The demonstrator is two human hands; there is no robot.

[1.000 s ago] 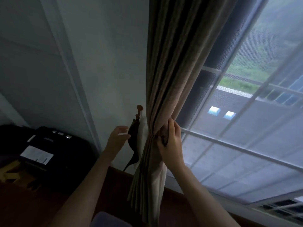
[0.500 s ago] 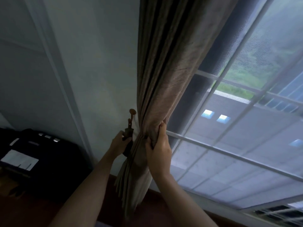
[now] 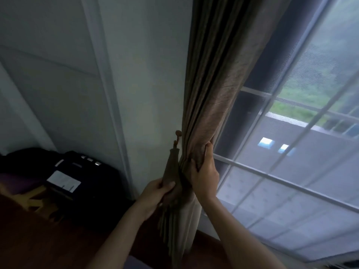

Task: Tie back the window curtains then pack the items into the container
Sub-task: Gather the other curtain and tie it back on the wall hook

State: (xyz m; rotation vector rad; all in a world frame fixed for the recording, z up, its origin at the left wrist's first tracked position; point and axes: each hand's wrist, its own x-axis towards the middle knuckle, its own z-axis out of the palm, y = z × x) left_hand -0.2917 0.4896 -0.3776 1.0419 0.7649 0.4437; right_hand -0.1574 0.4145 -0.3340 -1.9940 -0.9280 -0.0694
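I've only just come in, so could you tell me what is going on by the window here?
A person is tying back the curtain beside the window. The right hand grips the gathered folds, bunching them together. The left hand holds the lower end of the dark tieback, which hangs from a small hook on the wall. The tieback is not yet wrapped around the curtain. A dark case sits low in the corner to the left, untouched.

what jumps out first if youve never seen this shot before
Mid-frame, the brown curtain is bunched in the right hand, beside the bright window on the right. Just left of it, the left hand grips the tieback hanging from the wall hook. A black case sits low left.
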